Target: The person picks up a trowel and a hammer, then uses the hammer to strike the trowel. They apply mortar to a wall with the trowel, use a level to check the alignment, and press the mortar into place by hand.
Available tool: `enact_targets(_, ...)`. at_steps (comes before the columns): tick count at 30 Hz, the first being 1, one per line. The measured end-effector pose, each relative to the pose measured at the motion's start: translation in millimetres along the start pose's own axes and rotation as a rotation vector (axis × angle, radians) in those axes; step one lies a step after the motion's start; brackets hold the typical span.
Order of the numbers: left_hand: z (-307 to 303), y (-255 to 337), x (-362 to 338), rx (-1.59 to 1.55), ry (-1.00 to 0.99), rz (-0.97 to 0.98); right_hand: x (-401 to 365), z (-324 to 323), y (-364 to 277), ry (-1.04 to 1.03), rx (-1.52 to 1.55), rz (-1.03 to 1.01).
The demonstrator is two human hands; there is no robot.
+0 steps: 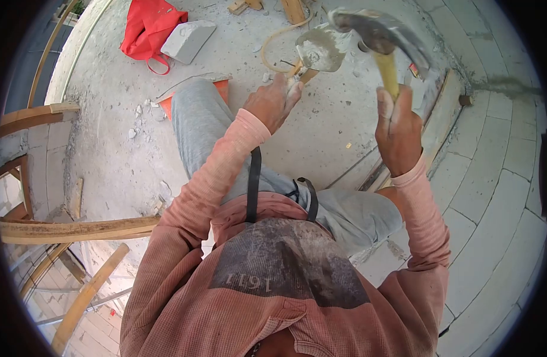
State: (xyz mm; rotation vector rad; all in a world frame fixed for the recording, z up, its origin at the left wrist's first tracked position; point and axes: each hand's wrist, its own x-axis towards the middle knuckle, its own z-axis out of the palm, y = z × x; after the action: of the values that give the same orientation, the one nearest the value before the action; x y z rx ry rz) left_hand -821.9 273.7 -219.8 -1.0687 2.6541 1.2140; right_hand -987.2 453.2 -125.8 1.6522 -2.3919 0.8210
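Note:
My right hand (398, 128) is closed around the yellow handle of a claw hammer (387, 68). The hammer is raised off the floor at the upper right, its dark head smeared by motion. My left hand (272, 102) is closed on the handle end of what looks like a mortar-caked trowel (321, 52), held low in front of my knees. Its grey, crusted blade points away from me, to the left of the hammer head. My fingers hide much of the grip.
A red bag (145, 30) and a pale block piece (189, 41) lie at the upper left. An orange sheet-like object (222, 91) shows beside my knee. Along the right runs a block wall (481, 166) with a wooden board (437, 113). Timber rails (77, 231) stand at left.

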Motion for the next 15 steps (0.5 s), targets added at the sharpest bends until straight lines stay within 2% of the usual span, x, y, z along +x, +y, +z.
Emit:
enact_targets(2, 4.7, -0.2, -7.6, 0.025, -0.024, 0.012, -19.1, 24.1, 3.4, -0.362, -0.086, 0.108)
enact_targets(4, 7.9, -7.1, 1.8, 0.059, 0.036, 0.050, 11.3, 21.1, 6.6, -0.374, -0.140, 0.044)
enact_targets(5, 19.9, -6.4, -14.0, 0.055, -0.015, 0.035, 0.3, 4.4, -2.7, -0.427, -0.173, 0.071)
enact_targets(8, 0.9, -5.1, 10.9, 0.075, 0.059, 0.032, 4.9, -2.7, -0.3, -0.453, -0.090, 0.131)
enact_targets(9, 2.7, -6.8, 4.6, 0.085, 0.041, 0.005, 7.4, -6.6, 1.0, -0.445, -0.019, 0.165)
enact_targets(12, 5.4, -6.8, 3.8, 0.051, 0.030, 0.027, 17.6, -23.7, 3.2, -0.254, 0.007, 0.124)
enact_targets(15, 5.6, -7.2, 3.1, 0.068, 0.045, 0.035, 38.0, -56.0, -16.4, 0.010, 0.060, 0.133)
